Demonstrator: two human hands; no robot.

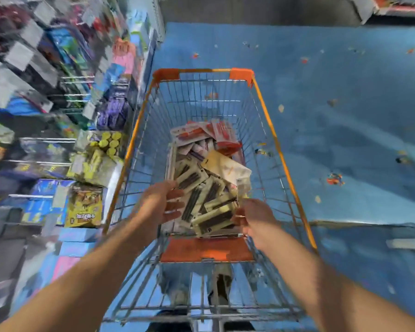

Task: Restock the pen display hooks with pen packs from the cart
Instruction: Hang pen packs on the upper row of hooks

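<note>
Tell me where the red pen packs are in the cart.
In the head view, the red pen packs lie at the far end of the pile inside the cart, beyond the cream packs near both hands.

One cart [266,121] stands at the centre of the frame. Two hands reach into it, the left hand [162,202] and the right hand [255,218]. Roughly six black pen packs [211,200] lie inside; blur prevents an exact count. About three red packs [216,134] sit beyond them.

Cart top: open between the orange rims [283,149], free entry.
Cart floor: pen packs [201,195] piled thick.
Left: stocked shelves [58,116] crowd close.
</note>
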